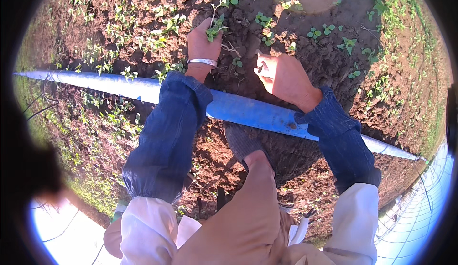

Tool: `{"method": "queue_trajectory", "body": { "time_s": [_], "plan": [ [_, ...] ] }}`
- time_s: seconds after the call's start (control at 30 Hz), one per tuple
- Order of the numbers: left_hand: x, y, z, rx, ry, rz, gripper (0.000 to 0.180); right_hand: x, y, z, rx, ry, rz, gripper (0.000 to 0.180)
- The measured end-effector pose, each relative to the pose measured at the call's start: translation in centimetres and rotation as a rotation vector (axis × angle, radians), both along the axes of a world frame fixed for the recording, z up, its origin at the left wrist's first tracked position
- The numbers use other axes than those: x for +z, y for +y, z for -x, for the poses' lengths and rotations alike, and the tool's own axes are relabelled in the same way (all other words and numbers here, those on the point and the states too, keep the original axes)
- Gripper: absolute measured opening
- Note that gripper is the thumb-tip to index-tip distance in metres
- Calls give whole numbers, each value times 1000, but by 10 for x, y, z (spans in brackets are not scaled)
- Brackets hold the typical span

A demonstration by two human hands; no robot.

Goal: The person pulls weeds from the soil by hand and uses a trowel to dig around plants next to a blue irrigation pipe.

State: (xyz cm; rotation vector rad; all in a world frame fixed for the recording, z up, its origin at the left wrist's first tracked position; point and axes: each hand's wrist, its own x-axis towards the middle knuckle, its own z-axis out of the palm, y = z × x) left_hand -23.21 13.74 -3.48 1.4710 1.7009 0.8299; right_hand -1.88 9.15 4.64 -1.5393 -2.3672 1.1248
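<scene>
My left hand (pixel 204 43), with a pale bracelet at the wrist, is closed around a small bunch of leafy green plants (pixel 217 29). Thin pale roots (pixel 231 49) show beside its fingers. To the right, my right hand (pixel 288 78) is curled low over the brown soil, fingers bent inward. A dull brown, flat shape (pixel 253 45) lies just past its fingertips; I cannot tell whether it is a blade or a clod. What the right fingers hold is hidden. Small seedlings (pixel 264 20) grow in the soil beyond both hands.
A long blue pipe (pixel 253 111) crosses the ground beneath my forearms. My shoe (pixel 243 143) stands on the near side of it. More green seedlings (pixel 348 44) dot the soil at right, partly in shadow. Wire mesh (pixel 415 212) shows at the lower right.
</scene>
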Motion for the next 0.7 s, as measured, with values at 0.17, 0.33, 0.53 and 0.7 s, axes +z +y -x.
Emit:
{"method": "queue_trajectory", "body": {
  "time_s": [0.17,0.33,0.53,0.7],
  "plan": [
    [50,-6,13,311,-713,95,9,53,0,-4,21,-240,100,12],
    [75,-19,81,267,-794,349,17,83,-17,-2,-30,-259,78,13],
    [30,-29,84,467,-221,212,50,103,-27,8,-144,-168,35,12],
    [27,-21,50,-51,309,-27,40,70,-22,24,-123,-137,-57,12]
  ]
}}
